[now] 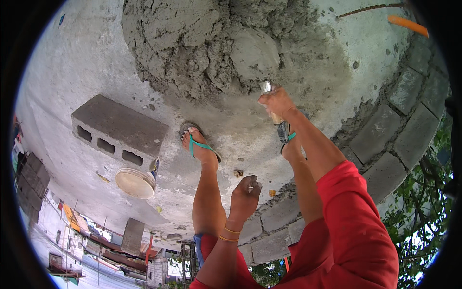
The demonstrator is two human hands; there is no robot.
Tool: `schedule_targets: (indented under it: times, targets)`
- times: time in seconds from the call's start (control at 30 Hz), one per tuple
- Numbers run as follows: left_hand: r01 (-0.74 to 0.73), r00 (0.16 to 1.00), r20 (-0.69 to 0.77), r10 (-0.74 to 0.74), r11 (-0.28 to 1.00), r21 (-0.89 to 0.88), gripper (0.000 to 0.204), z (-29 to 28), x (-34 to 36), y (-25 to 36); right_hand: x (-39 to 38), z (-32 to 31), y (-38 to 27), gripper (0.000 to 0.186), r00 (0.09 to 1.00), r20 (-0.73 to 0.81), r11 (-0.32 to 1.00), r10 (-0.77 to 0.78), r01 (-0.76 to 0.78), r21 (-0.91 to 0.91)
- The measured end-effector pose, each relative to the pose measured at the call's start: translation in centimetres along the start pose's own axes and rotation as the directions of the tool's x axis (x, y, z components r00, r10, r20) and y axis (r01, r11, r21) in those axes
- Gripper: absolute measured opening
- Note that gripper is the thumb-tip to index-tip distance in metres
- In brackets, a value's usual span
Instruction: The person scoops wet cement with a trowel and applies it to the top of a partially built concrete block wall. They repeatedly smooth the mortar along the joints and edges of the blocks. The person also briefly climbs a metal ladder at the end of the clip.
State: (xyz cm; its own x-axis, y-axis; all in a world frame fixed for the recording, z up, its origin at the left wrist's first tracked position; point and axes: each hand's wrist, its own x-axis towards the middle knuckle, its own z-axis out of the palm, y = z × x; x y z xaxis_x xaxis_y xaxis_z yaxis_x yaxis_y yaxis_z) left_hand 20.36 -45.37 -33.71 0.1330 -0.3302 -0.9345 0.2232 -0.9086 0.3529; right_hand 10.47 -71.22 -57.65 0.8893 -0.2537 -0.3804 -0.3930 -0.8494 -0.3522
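My right hand [279, 102] is closed around the handle of a trowel [265, 87], whose pale metal neck shows above my fingers. Its handle end sticks out below my fist, beside my right foot. The neck points into a large heap of wet grey mortar [178, 43]; a smooth rounded patch lies just beyond it, and I cannot make out the blade's outline. My left hand [244, 198] hovers low, between my legs and apart from the mortar. Its grey-smeared fingers are curled in, with nothing visible in them.
A hollow concrete block [120, 127] lies on the left, with a round whitish bucket [135, 183] next to it. Block walls [378, 137] run along the right and behind my feet. An orange pipe [408, 25] and a rusty rod [370, 9] lie at the far right.
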Motion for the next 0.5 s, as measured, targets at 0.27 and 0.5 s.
schedule_targets:
  times: [0.27,0.5]
  targets:
    - [-0.098,0.988,-0.124,0.094,0.995,-0.032,0.032,-3.2,-1.9,0.4,-4.4,-12.3,-6.5,0.015,0.903,0.117,0.656,0.413,-0.384,0.649]
    - [-0.531,0.797,-0.231,0.558,0.83,0.173,0.024,-15.4,-14.8,6.4,-17.3,-33.4,-21.3,0.035,0.792,0.023,0.726,0.61,-0.57,0.383]
